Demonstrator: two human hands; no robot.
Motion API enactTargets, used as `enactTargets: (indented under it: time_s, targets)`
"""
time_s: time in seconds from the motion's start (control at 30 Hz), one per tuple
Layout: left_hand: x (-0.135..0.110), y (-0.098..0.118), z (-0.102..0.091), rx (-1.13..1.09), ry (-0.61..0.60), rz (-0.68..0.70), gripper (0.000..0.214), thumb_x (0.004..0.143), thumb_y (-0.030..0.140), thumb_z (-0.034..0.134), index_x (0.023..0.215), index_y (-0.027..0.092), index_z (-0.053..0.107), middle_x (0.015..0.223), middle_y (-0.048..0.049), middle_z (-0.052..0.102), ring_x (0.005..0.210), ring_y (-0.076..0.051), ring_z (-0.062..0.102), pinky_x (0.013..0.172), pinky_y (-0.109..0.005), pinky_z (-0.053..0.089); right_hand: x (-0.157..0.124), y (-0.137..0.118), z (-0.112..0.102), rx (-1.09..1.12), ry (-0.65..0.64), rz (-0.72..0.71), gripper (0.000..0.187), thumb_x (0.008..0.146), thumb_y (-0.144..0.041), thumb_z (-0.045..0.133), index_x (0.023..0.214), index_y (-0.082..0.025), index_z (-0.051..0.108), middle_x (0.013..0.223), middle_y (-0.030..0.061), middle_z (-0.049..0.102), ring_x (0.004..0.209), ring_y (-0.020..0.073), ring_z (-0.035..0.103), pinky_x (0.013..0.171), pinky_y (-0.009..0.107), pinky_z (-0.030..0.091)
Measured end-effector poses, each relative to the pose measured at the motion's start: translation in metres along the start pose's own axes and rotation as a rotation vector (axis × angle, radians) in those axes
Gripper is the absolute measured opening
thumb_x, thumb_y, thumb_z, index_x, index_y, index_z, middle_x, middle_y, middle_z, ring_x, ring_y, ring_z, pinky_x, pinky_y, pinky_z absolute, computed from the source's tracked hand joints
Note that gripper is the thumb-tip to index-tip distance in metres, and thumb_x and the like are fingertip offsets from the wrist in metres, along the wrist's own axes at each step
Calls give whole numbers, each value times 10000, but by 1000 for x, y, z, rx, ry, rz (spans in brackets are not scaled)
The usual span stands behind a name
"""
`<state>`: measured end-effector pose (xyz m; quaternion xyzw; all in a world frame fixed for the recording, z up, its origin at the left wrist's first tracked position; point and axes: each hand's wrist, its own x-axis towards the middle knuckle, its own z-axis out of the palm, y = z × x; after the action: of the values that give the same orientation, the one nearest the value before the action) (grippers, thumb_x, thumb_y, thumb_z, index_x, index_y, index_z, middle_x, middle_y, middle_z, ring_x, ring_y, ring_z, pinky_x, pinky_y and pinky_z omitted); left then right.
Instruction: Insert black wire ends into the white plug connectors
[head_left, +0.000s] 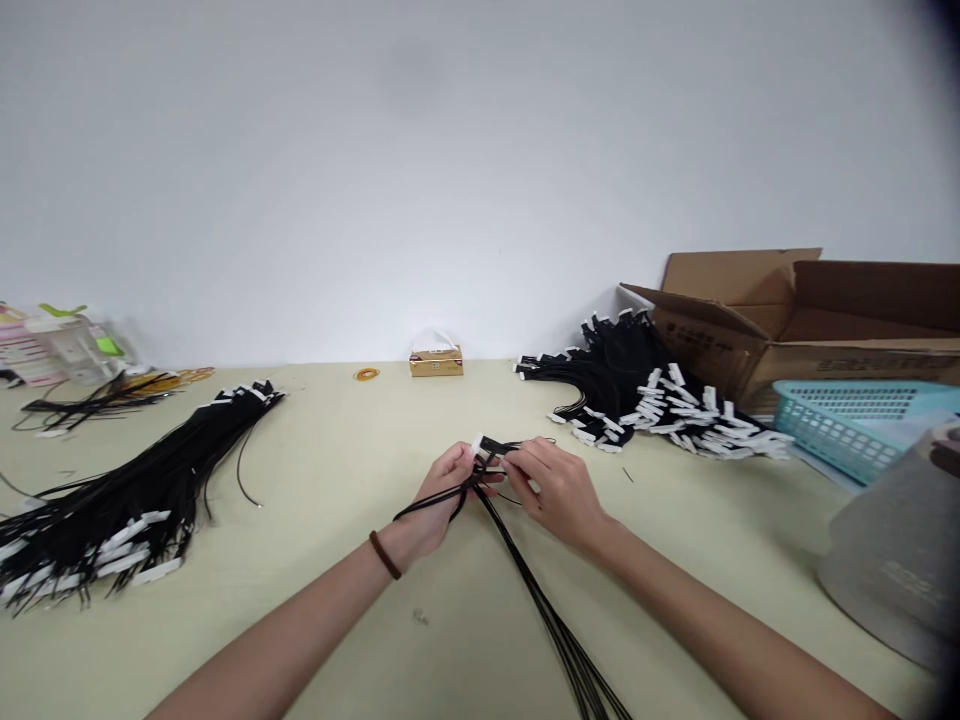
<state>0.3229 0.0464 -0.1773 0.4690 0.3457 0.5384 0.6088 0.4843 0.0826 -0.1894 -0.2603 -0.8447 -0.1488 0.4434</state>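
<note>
Near the middle of the table, my left hand (pixel 441 500) is closed around a black wire harness (pixel 517 560) just below its white connector (pixel 478 444). Some wires loop back over the left palm and wrist, while a long bundle trails down toward the table's front edge. My right hand (pixel 559 487) pinches at thin black wires close to the connector, its thumb and forefinger together. Exactly which strand sits between those fingertips is too small to tell. A brown band (pixel 385 555) circles the left wrist.
A pile of black harnesses (pixel 150 470) lies left; another pile (pixel 622 370) lies back right. Beyond it stand an open cardboard box (pixel 862 360), a turquoise basket (pixel 825 440) and a grey container (pixel 892 550). A tissue pack (pixel 436 362) and yellow rubber bands (pixel 366 374) lie by the wall.
</note>
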Motion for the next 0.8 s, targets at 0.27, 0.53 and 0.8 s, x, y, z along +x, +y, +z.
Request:
enactTargets:
  time_s: [0.27, 0.53, 0.8]
  targets:
    - [-2, -1, 7, 105, 47, -6, 355, 715, 483, 570, 648, 168, 421, 651, 30, 420, 619, -86, 371, 599, -219, 336, -1, -4, 1, -20, 22, -47, 197, 877, -141, 419, 699, -170, 497, 616, 11, 487, 599, 128, 395, 560, 251, 279]
    - [-2, -3, 6, 140, 32, 15, 355, 729, 496, 544, 667, 170, 417, 667, 28, 403, 625, -86, 351, 584, -210, 337, 0, -5, 0, 21, 28, -44, 197, 876, -128, 401, 708, -171, 495, 620, 14, 487, 593, 128, 389, 563, 246, 279]
    - [-4, -5, 7, 110, 16, 3, 341, 721, 507, 548, 705, 177, 465, 707, 18, 460, 657, -96, 402, 612, -222, 382, 0, -4, -1, 25, 25, -51, 193, 870, -119, 405, 708, -169, 498, 622, 13, 480, 604, 127, 384, 564, 243, 291]
